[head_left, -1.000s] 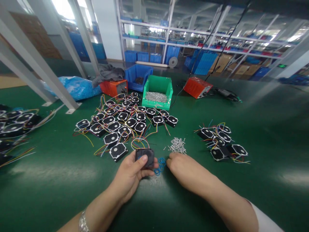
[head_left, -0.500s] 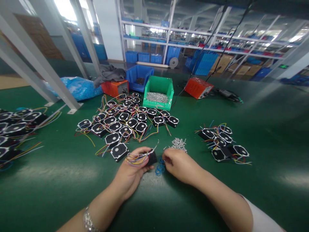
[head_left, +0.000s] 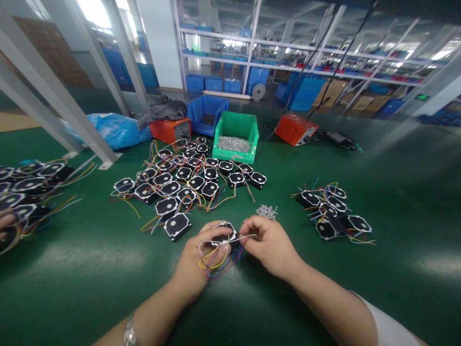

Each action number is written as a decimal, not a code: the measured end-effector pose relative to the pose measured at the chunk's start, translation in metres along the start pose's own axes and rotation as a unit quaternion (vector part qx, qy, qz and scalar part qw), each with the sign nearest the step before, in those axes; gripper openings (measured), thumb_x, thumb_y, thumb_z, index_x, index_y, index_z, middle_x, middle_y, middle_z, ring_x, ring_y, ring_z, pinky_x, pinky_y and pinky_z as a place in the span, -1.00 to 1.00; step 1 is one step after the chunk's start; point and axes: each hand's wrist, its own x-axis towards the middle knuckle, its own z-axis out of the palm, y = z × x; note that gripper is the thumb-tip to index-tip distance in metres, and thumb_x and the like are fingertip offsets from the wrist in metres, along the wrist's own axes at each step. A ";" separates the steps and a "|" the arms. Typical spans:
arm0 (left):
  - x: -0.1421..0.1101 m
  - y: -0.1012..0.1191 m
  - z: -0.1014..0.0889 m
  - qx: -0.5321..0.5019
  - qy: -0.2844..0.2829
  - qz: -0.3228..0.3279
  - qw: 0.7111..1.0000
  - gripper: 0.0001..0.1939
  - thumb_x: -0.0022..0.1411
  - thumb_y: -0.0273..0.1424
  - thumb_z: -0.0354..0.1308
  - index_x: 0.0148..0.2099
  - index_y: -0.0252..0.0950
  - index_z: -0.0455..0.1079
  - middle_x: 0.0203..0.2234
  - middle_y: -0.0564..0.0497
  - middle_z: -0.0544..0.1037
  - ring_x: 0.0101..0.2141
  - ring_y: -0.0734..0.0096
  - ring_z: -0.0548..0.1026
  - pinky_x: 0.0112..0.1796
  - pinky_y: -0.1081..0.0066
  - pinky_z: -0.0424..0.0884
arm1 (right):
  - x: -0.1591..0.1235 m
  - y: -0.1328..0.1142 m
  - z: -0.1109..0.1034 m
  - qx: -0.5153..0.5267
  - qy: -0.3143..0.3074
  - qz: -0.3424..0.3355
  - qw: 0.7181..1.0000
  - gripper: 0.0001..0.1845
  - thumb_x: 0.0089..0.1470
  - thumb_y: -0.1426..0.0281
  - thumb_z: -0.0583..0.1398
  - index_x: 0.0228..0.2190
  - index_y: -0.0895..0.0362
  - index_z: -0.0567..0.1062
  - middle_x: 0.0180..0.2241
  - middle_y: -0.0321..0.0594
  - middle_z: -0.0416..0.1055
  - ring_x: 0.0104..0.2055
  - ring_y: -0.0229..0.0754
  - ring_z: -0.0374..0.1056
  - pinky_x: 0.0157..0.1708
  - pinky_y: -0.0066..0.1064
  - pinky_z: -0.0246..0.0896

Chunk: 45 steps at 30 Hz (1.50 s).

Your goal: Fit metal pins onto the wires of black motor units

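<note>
My left hand (head_left: pixel 196 257) is closed around a small black square motor (head_left: pixel 224 233) with white edging, its face turned up. Coloured wires (head_left: pixel 212 264) loop from the motor over my left fingers. At the motor's right edge my right hand (head_left: pixel 268 245) is pinched, with pale wire ends across its fingertips; what it grips is hard to make out. Blue rings (head_left: pixel 237 253) lie on the green table below the motor, partly hidden. Just behind my right hand is a small pile of metal screws (head_left: pixel 266 211).
Many similar motors (head_left: pixel 185 174) with tangled wires lie ahead, and a smaller group (head_left: pixel 329 206) lies right. A green bin (head_left: pixel 236 156) holds small metal parts. Beyond stand a blue bin (head_left: pixel 207 108) and orange boxes (head_left: pixel 297 129). Another person's hand (head_left: pixel 6 222) touches the motors at far left.
The motor in my left hand has tilted so its face shows, and its wires hang lower. My right hand has come from the blue rings to the motor's edge. Another person's hand has appeared at left.
</note>
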 end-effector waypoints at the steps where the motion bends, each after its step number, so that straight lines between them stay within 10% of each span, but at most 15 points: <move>1: 0.000 0.001 0.000 0.008 -0.002 0.000 1.000 -0.79 -0.02 -0.39 0.12 -0.26 -0.27 0.41 -0.15 -0.11 0.33 -0.11 0.25 0.29 -0.09 0.34 0.17 | -0.001 -0.002 0.000 -0.036 0.010 -0.010 0.999 -0.92 -0.27 0.57 0.10 -0.61 0.18 0.32 -0.63 -0.37 0.27 -0.57 -0.36 0.18 -0.55 -0.53 0.10; 12: 0.001 -0.001 0.003 -0.097 0.077 -0.052 0.991 -0.64 -0.04 -0.40 0.15 -0.12 -0.24 0.26 -0.23 -0.04 0.38 -0.22 0.34 0.36 -0.17 0.35 0.23 | -0.016 0.012 0.016 -0.280 0.048 -0.275 0.919 -0.72 -0.03 0.52 0.01 -0.24 0.18 0.36 -0.29 -0.14 0.36 -0.22 -0.22 0.25 -0.21 -0.36 0.18; 17: 0.006 0.003 0.000 -0.201 0.157 -0.075 0.964 -0.66 -0.07 -0.41 0.18 -0.20 -0.26 0.19 -0.41 0.08 0.42 -0.37 0.51 0.39 -0.28 0.48 0.26 | 0.012 0.016 -0.023 -0.357 0.065 -0.181 0.914 -0.49 -0.09 0.52 0.05 -0.02 0.22 0.18 -0.14 -0.08 0.27 -0.11 -0.15 0.19 -0.12 -0.29 0.13; 23: 0.006 0.007 -0.001 -0.258 0.083 -0.111 0.956 -0.64 -0.09 -0.51 0.19 -0.19 -0.24 0.22 -0.40 0.08 0.45 -0.39 0.54 0.41 -0.31 0.53 0.27 | 0.047 0.038 -0.079 -0.463 0.009 -0.026 0.886 -0.66 -0.12 0.40 0.11 -0.22 0.23 0.39 -0.29 -0.08 0.32 -0.27 -0.13 0.26 -0.25 -0.33 0.17; 39: 0.003 0.010 0.002 -0.340 -0.004 -0.186 0.922 -0.40 -0.06 -0.51 0.16 0.05 -0.18 0.08 -0.32 0.01 0.46 -0.33 0.41 0.43 -0.22 0.35 0.28 | 0.036 0.035 -0.028 -0.634 0.005 -0.083 0.769 -0.82 -0.12 0.64 0.01 -0.48 0.24 0.38 -0.47 -0.07 0.34 -0.44 -0.16 0.31 -0.47 -0.41 0.15; 45: 0.004 0.006 0.001 -0.350 -0.001 -0.184 0.919 -0.49 -0.07 -0.55 0.15 -0.04 -0.23 0.13 -0.34 0.01 0.45 -0.34 0.41 0.43 -0.19 0.29 0.26 | 0.040 0.035 -0.036 -0.554 0.031 -0.098 0.826 -0.83 -0.09 0.59 0.01 -0.53 0.23 0.39 -0.50 -0.09 0.37 -0.43 -0.16 0.32 -0.44 -0.37 0.16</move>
